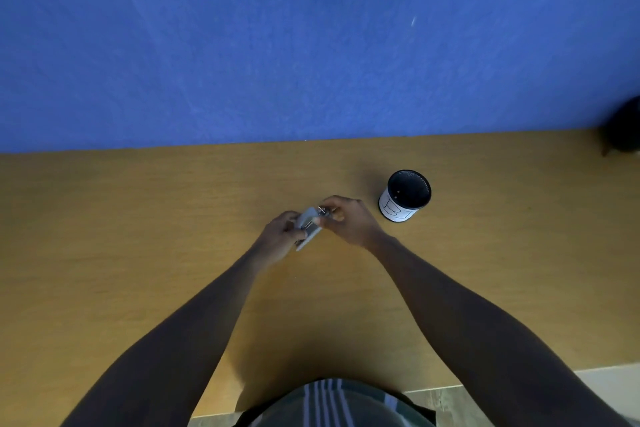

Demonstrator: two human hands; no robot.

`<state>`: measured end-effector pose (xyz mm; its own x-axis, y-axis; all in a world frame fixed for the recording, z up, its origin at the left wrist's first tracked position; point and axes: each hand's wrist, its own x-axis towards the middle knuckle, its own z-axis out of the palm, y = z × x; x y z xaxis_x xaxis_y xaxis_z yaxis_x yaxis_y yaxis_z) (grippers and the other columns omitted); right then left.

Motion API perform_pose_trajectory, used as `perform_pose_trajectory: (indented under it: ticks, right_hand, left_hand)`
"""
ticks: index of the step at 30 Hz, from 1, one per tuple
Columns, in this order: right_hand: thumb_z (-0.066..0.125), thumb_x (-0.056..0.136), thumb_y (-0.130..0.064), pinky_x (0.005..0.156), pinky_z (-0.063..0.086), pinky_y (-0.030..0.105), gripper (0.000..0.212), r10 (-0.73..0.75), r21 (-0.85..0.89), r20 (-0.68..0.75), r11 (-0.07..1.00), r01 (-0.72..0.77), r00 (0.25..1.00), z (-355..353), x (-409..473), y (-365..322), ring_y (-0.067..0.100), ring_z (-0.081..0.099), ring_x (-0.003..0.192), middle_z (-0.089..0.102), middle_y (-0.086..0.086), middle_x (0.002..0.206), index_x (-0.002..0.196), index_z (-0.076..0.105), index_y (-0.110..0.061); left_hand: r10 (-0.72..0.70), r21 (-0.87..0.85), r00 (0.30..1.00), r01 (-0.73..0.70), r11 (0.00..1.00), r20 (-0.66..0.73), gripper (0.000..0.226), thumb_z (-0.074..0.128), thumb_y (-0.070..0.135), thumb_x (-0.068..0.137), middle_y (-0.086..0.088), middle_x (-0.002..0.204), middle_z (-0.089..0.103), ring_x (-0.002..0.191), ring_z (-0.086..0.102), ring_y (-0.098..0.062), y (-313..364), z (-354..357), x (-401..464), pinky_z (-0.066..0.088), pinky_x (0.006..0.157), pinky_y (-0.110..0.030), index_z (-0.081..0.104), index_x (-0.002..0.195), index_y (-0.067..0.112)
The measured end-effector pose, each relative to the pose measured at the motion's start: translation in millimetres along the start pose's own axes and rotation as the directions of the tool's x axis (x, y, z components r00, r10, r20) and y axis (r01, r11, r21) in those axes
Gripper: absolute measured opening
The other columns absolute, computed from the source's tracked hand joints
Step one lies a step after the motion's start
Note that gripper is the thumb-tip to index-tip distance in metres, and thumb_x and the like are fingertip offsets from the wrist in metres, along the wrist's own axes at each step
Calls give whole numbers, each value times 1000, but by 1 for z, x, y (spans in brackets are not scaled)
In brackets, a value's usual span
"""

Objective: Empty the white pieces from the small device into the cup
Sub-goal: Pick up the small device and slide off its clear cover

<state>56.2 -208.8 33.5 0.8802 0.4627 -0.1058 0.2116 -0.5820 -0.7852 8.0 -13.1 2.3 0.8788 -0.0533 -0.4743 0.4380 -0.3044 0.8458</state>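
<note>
A small grey device (306, 226) is held above the wooden table (138, 218), near the middle. My left hand (282, 234) grips its lower left side. My right hand (344, 220) pinches a small metal part at its upper right end. A black mesh cup (405, 196) with a white paper label stands upright on the table, to the right of my right hand and apart from it. No white pieces show; the inside of the device is hidden by my fingers.
A blue wall (311, 45) rises right behind the table's far edge. A dark object (623, 132) sits at the far right corner. The table's near edge runs just in front of my body, with floor to the right.
</note>
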Motion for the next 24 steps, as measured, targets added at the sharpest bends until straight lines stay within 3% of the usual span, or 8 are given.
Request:
perform_pose_trajectory:
  ticks: [3, 8, 13, 17, 24]
  right_hand:
    - [65, 87, -50, 74, 52, 30, 38, 2, 11, -28, 1000, -2, 1000, -5, 6, -12, 9, 63, 86, 71, -6, 100, 105, 71, -17]
    - [57, 89, -55, 60, 47, 30, 38, -42, -74, -22, 996, 40, 999, -4, 12, -28, 8, 62, 73, 72, -6, 84, 89, 73, -20]
    - [53, 93, -51, 57, 47, 31, 40, -19, -113, 25, 993, 22, 1000, 1, 11, -43, 13, 62, 67, 69, -1, 73, 81, 74, -18]
    - [53, 98, -36, 63, 48, 35, 36, 9, -140, 61, 990, 0, 998, 1, 11, -49, 18, 61, 68, 67, 3, 73, 82, 73, -10]
    - [60, 93, -31, 64, 55, 39, 28, -39, -216, 63, 975, 52, 997, 1, 10, -65, 20, 64, 71, 67, 5, 81, 80, 74, -10]
  left_hand:
    - [-72, -326, 997, 73, 943, 16, 24, 58, 23, 81, -13, 101, 65, 81, 67, -20, 8, 8, -10, 54, 64, -27, 62, 104, 17]
    - [-92, -606, 985, 162, 779, 145, 39, 39, 20, 94, -19, 103, 59, 80, 64, -32, 16, 16, -32, 49, 65, -36, 54, 126, 5]
    - [-72, -709, 976, 198, 676, 204, 41, 34, 25, 91, -18, 97, 59, 75, 61, -35, 22, 22, -46, 47, 65, -38, 59, 119, 9]
    - [-112, -768, 974, 224, 599, 197, 42, 33, 29, 90, -17, 93, 59, 73, 59, -34, 20, 26, -50, 52, 65, -41, 59, 113, 6]
    - [-119, -890, 977, 213, 404, 180, 48, 34, 33, 85, -20, 85, 64, 66, 62, -32, 24, 43, -54, 52, 62, -38, 65, 103, 1]
